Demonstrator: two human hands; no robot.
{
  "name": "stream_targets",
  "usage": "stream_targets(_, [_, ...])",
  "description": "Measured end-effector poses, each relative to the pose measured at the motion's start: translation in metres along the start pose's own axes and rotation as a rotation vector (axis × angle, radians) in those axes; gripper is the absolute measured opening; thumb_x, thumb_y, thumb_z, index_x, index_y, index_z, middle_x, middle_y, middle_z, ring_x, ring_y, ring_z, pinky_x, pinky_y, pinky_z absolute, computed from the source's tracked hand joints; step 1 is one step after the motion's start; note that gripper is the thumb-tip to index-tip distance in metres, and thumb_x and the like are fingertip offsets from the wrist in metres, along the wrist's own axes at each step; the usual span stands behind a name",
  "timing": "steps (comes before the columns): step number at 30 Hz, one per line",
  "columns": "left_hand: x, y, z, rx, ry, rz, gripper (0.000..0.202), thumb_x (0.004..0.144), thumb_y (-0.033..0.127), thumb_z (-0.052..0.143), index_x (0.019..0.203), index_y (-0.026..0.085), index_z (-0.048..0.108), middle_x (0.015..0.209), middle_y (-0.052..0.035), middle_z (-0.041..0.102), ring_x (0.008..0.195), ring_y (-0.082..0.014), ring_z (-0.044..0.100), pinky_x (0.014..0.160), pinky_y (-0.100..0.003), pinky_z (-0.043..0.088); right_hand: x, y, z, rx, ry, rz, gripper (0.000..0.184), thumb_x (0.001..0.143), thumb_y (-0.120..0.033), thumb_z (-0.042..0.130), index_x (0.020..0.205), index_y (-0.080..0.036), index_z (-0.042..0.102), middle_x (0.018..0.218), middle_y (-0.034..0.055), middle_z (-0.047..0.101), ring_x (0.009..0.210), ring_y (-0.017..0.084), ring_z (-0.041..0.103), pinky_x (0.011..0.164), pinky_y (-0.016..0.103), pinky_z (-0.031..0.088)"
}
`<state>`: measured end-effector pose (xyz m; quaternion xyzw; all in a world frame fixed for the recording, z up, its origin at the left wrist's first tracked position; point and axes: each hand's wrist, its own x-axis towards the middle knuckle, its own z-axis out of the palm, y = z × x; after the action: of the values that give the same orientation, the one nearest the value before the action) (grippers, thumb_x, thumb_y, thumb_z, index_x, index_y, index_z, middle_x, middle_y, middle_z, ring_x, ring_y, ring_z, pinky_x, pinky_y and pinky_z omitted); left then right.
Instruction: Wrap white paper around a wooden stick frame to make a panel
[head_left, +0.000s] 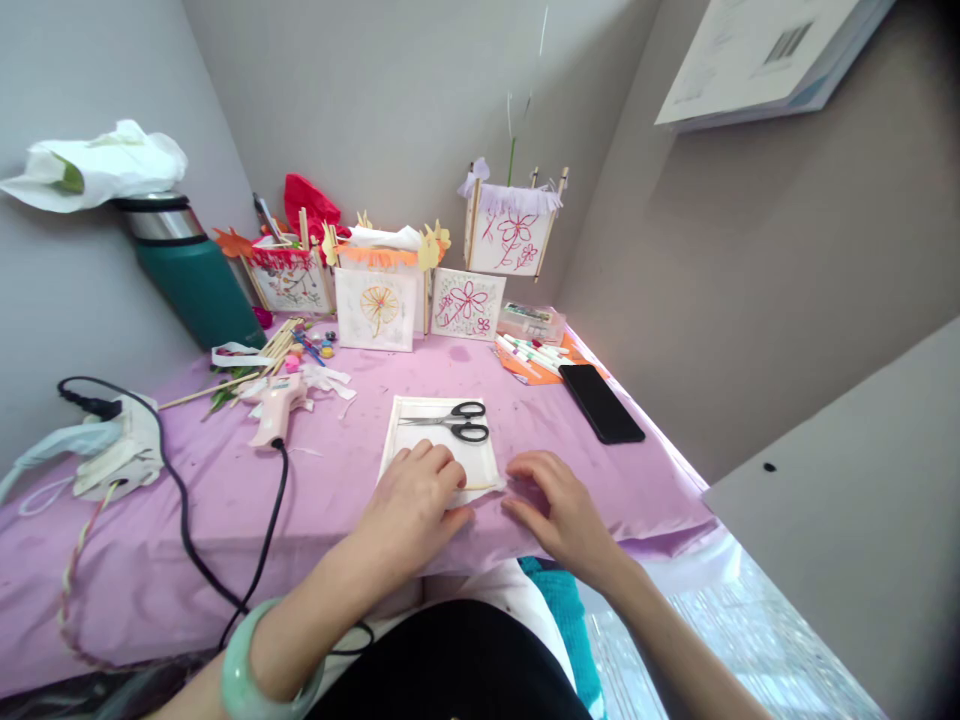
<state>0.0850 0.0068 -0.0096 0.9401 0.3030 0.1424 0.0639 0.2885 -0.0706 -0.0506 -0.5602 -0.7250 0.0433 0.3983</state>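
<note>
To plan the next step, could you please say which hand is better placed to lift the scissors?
Probably the right hand: it looks empty and the black handles face right, while the left hand overlaps the white panel.

White square panel [475, 460] lies flat on the counter [322, 500]; black-handled scissors [448, 420] rest across its far part, tips left.

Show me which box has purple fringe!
The rightmost box: its fringe is purple, while the left box has red and the middle box orange.
</note>
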Motion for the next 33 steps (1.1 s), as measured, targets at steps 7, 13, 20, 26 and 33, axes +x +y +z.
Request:
stream_targets(7, [-0.007, 0.006, 0.007, 0.114, 0.095, 0.012, 0.007, 0.081, 0.013, 0.058, 0.086, 0.018, 0.061, 0.091, -0.0056, 0.061, 0.090, -0.0244, 0.051, 0.078, -0.039, 0.041, -0.003, -0.003, 0.010, -0.183, 0.027, -0.138, 0.011, 0.091, -0.016, 0.053, 0.095, -0.021, 0.063, 0.093, 0.0067, 0.060, 0.086, 0.020, 0.054, 0.075, 0.037, 0.043])
stream_targets(13, [-0.012, 0.000, 0.006, 0.102, 0.075, -0.029, 0.007, 0.084, 0.016, 0.055, 0.085, 0.016, 0.061, 0.087, -0.0061, 0.063, 0.088, -0.0243, 0.053, 0.080, -0.040, 0.040, 0.003, -0.004, 0.010, -0.154, 0.043, -0.118, 0.014, 0.093, -0.015, 0.048, 0.093, -0.019, 0.062, 0.092, 0.0069, 0.060, 0.086, 0.020, 0.054, 0.075, 0.036, 0.041])
stream_targets(20, [-0.011, -0.004, 0.008, 0.115, 0.078, -0.054, 0.016, 0.088, 0.014, 0.048, 0.080, 0.017, 0.062, 0.081, -0.0054, 0.065, 0.082, -0.0223, 0.056, 0.078, -0.039, 0.039, 0.008, -0.004, 0.012, -0.046, 0.012, -0.013, 0.011, 0.092, -0.015, 0.049, 0.088, -0.019, 0.058, 0.089, 0.0052, 0.059, 0.086, 0.019, 0.055, 0.077, 0.034, 0.040])
stream_targets(26, [-0.002, -0.008, 0.009, 0.045, 0.063, -0.133, 0.018, 0.088, 0.014, 0.047, 0.079, 0.017, 0.062, 0.079, -0.0065, 0.067, 0.081, -0.0223, 0.058, 0.078, -0.038, 0.040, 0.014, -0.007, 0.013, -0.044, -0.044, 0.147, 0.009, 0.090, -0.017, 0.051, 0.083, -0.018, 0.056, 0.085, 0.0023, 0.058, 0.080, 0.016, 0.054, 0.074, 0.030, 0.038])
stream_targets(33, [0.011, -0.015, 0.006, -0.080, -0.003, -0.239, 0.014, 0.083, 0.015, 0.051, 0.083, 0.018, 0.064, 0.081, -0.0059, 0.068, 0.080, -0.0224, 0.062, 0.078, -0.036, 0.041, 0.027, -0.014, 0.014, -0.164, -0.126, 0.328, 0.009, 0.085, -0.017, 0.053, 0.078, -0.019, 0.058, 0.084, 0.0008, 0.061, 0.077, 0.015, 0.057, 0.068, 0.027, 0.036])
